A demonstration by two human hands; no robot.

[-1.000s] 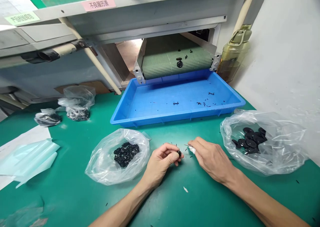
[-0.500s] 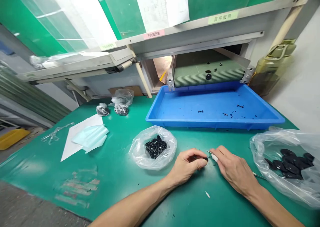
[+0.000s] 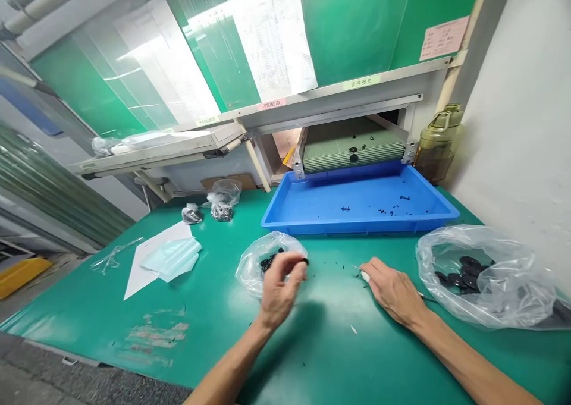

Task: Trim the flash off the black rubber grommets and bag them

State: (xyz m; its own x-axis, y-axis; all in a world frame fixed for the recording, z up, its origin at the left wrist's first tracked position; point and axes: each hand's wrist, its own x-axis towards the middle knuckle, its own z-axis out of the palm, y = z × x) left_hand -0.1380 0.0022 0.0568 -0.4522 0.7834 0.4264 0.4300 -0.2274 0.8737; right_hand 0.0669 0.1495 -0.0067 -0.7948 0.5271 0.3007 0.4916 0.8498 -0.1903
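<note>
Between the thumb and fingers of my left hand point(image 3: 280, 286) is a small black part point(image 3: 304, 261). That hand is raised in front of an open plastic bag point(image 3: 250, 268) of small black pieces, partly hiding it. My right hand point(image 3: 392, 291) rests on the green table with its fingers closed round a thin tool point(image 3: 358, 268), whose pale tip part shows by the fingertips and whose dark end sticks out behind the hand. Small black scraps lie near the tool tip. Right of that hand, large black discs point(image 3: 469, 274) sit in a wide plastic bag point(image 3: 504, 310).
A blue tray point(image 3: 330, 228) with black scraps stands under a green ribbed conveyor point(image 3: 352, 143) holding several black parts. Two small bags point(image 3: 222, 210) stand at the back left, near a blue mask point(image 3: 172, 256) on white paper. A bottle point(image 3: 439, 146) stands back right.
My left hand has moved left with the black part, away from the tool and up to the bag of small pieces. My right hand still holds the tool. The camera view has shifted.
</note>
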